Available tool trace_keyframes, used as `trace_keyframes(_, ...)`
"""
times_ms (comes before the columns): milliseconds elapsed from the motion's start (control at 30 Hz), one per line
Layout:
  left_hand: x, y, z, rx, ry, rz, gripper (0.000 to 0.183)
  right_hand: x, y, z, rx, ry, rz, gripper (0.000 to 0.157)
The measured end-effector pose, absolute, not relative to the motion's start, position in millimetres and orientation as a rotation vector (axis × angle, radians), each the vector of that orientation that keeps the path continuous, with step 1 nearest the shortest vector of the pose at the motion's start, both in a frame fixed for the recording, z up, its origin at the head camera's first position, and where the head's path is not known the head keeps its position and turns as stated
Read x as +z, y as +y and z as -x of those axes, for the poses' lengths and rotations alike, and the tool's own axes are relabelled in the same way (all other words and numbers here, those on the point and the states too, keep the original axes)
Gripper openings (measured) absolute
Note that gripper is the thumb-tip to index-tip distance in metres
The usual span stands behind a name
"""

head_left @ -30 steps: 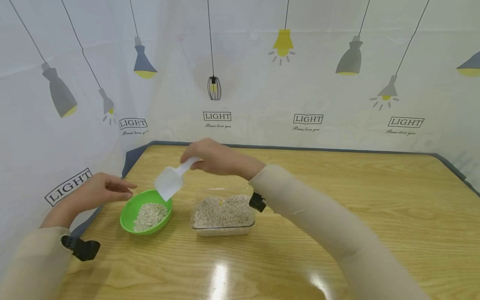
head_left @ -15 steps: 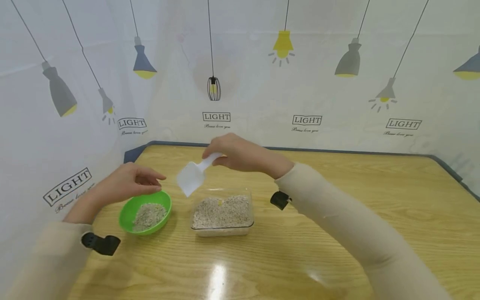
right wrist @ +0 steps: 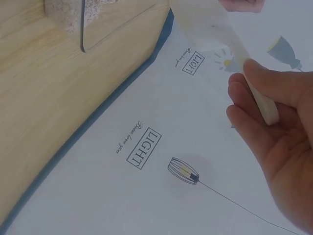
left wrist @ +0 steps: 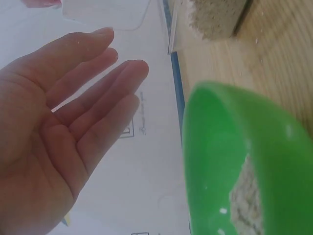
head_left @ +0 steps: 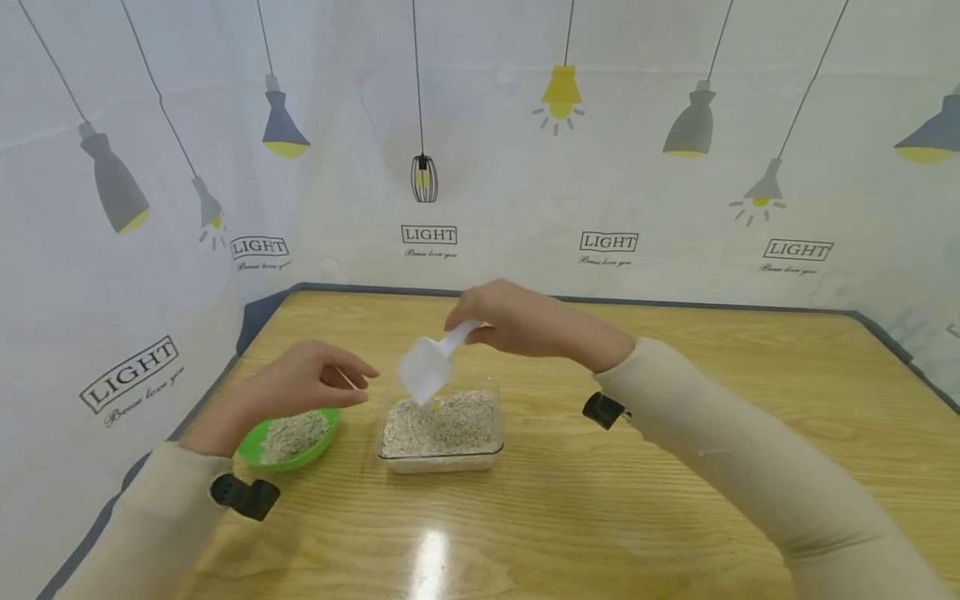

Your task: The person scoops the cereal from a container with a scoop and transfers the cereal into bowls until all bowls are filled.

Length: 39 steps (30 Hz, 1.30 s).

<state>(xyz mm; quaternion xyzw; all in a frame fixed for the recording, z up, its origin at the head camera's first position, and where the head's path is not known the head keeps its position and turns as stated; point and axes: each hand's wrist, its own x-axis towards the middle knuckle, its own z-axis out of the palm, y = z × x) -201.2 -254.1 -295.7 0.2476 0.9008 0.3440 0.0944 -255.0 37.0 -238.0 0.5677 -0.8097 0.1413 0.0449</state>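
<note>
White plastic scoop [head_left: 425, 369]: gripped in right hand [head_left: 525, 321], raised near clear rectangular container [head_left: 442, 464] of pale flakes [head_left: 467, 423]. Near round green bowl [left wrist: 293, 166]: left hand [head_left: 303, 387], loose-fingered and empty.

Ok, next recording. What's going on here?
A person's right hand grips a white scoop by its handle, holding it in the air by the far side of a clear rectangular container of pale oat-like flakes. The left hand holds nothing and hovers near a green bowl with some similar flakes in it. Whether the scoop is loaded is hard to tell.
</note>
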Motion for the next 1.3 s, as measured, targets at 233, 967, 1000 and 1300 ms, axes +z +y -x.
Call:
trace_keyframes(233, -308, -243, 202, 1.02, 2.618, -0.757, 0.028, -237, 48, 248, 0.363, -2.501, -1.768, 0.019)
trace_keyframes(967, -319, -237, 201, 0.903, 2.671, -0.837, 0.023, -223, 38, 245, -0.113, -2.704, -1.744, 0.019)
trace_keyframes(1000, -319, -237, 201, 0.903, 2.673, -0.84, 0.023, -223, 37, 245, -0.131, -2.7, -1.746, 0.018)
trace_keyframes(1300, -322, -238, 202, 0.916, 2.673, -0.86, 0.023, -224, 28, 243, -0.244, -2.685, -1.728, 0.015)
